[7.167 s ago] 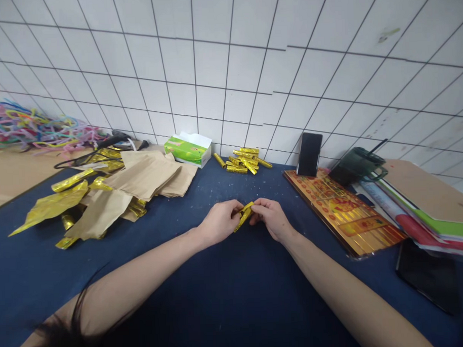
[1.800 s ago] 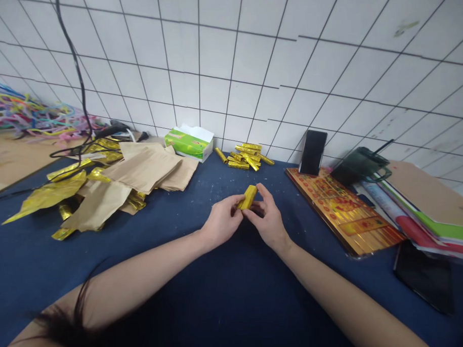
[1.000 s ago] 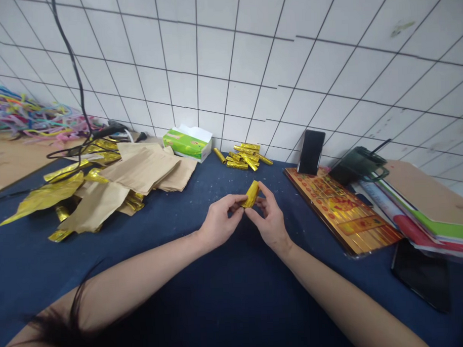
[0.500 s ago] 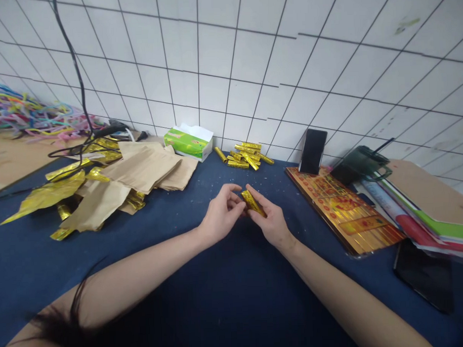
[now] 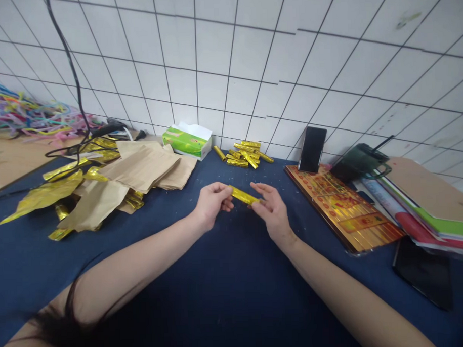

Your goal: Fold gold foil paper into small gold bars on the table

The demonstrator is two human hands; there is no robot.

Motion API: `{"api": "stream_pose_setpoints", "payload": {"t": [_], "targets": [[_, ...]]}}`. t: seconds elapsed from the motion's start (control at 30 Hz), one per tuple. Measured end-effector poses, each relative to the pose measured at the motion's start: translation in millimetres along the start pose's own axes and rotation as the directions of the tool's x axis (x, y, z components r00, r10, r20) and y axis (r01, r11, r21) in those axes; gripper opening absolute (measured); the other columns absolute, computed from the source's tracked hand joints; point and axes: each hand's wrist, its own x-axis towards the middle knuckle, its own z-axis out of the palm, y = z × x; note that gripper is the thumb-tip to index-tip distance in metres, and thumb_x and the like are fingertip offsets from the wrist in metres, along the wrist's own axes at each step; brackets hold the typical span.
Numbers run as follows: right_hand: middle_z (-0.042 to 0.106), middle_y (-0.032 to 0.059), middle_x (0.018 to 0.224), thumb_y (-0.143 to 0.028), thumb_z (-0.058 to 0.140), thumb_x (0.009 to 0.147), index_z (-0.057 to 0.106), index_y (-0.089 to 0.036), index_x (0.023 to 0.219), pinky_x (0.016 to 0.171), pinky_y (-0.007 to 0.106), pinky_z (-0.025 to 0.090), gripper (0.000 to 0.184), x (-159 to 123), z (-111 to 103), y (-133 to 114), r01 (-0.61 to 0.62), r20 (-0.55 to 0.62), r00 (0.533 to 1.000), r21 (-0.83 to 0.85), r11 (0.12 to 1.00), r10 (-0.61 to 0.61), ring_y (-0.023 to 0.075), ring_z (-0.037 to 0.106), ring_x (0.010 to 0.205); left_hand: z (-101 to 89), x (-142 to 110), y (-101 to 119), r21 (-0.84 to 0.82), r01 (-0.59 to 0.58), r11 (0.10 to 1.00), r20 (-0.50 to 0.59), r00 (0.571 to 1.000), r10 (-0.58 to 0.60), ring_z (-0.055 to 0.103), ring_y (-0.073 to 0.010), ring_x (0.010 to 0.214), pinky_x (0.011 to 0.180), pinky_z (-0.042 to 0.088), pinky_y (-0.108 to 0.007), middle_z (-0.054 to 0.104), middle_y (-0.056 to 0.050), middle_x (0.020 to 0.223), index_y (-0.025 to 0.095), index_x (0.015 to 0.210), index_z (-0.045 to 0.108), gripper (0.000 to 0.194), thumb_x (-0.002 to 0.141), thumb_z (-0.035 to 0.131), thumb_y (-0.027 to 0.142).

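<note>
A small gold foil roll (image 5: 243, 196) is held above the blue tabletop, tilted down to the right. My left hand (image 5: 214, 203) pinches its left end between thumb and fingers. At the other end, the thumb of my right hand (image 5: 272, 207) meets the roll, while the fingers are lifted off it and spread. Further back, against the wall, lies a loose pile of similar gold rolls (image 5: 247, 155).
Left of my hands lie brown paper sheets (image 5: 140, 169) over gold foil pieces (image 5: 52, 195). A green tissue pack (image 5: 187, 142) stands at the wall. On the right, a phone (image 5: 312, 149) leans above an orange-gold packet (image 5: 346, 205), near a dark mug (image 5: 358, 161). A black cable (image 5: 74, 72) hangs at left.
The roll has turned from steep to nearly level and shifted left. My left hand now grips its left end, and my right hand has loosened, its fingers coming off the roll.
</note>
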Motion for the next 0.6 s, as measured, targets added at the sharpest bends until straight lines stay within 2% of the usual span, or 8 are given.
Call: {"api": "stream_pose_setpoints", "payload": {"t": [0.07,0.17,0.3,0.4,0.5,0.6], "targets": [[0.054,0.0080,0.117,-0.032,0.064,0.072,0.052,-0.022,0.099,0.068,0.032,0.051,0.031,2.9,-1.5,2.6,0.003,-0.103,0.995,0.036,0.999,0.001,0.0145,0.062,0.074,-2.9,3.2,2.0,-0.107,0.021,0.994,-0.056,0.998,-0.027,0.052,-0.0074,0.039,0.038,0.040,-0.015,0.054,0.003,0.048,0.013,0.064,0.050,0.012,0.071,0.060,0.016],[0.058,0.0049,0.100,-0.032,0.065,0.070,0.056,-0.020,0.084,0.065,0.030,0.050,0.021,4.6,-1.7,4.2,0.003,-0.119,0.993,-0.015,1.000,-0.005,0.0141,0.061,0.069,-4.8,5.0,2.5,-0.159,0.046,0.986,-0.071,0.996,-0.058,0.055,-0.0078,0.042,0.043,0.043,-0.016,0.056,0.002,0.051,0.013,0.066,0.049,0.011,0.075,0.057,0.014],[0.060,0.0005,0.077,-0.032,0.064,0.071,0.059,-0.020,0.084,0.065,0.031,0.050,0.019,4.2,0.0,4.2,-0.033,-0.135,0.991,-0.072,0.997,0.023,0.0138,0.061,0.063,-3.6,2.7,-0.2,-0.204,0.077,0.976,-0.054,0.994,-0.090,0.058,-0.0100,0.046,0.046,0.045,-0.018,0.058,-0.001,0.054,0.013,0.068,0.049,0.010,0.077,0.053,0.013],[0.061,-0.0008,0.073,-0.031,0.065,0.070,0.058,-0.020,0.086,0.062,0.031,0.051,0.021,4.9,-0.3,5.7,-0.061,-0.164,0.985,-0.034,0.998,0.055,0.0136,0.061,0.059,-2.1,0.5,-2.1,-0.219,0.105,0.970,-0.014,0.994,-0.111,0.060,-0.0114,0.048,0.048,0.046,-0.020,0.061,-0.003,0.056,0.013,0.068,0.049,0.010,0.077,0.053,0.013],[0.061,-0.0016,0.062,-0.031,0.064,0.071,0.058,-0.019,0.078,0.061,0.030,0.049,0.015,5.4,-1.4,7.3,-0.065,-0.149,0.987,-0.082,0.994,0.052,0.0145,0.061,0.057,-1.0,-1.1,-3.1,-0.196,0.142,0.970,0.030,0.990,-0.138,0.061,-0.0120,0.050,0.049,0.047,-0.020,0.061,-0.004,0.058,0.013,0.069,0.050,0.008,0.076,0.055,0.014],[0.062,-0.0013,0.058,-0.030,0.061,0.073,0.059,-0.019,0.072,0.062,0.029,0.047,0.012,5.2,-2.0,8.3,-0.060,-0.134,0.990,-0.108,0.992,0.046,0.0147,0.060,0.057,-0.8,-1.5,-4.1,-0.143,0.143,0.979,0.019,0.990,-0.142,0.058,-0.0106,0.047,0.045,0.044,-0.019,0.061,-0.003,0.057,0.013,0.070,0.052,0.007,0.073,0.056,0.018]]}}
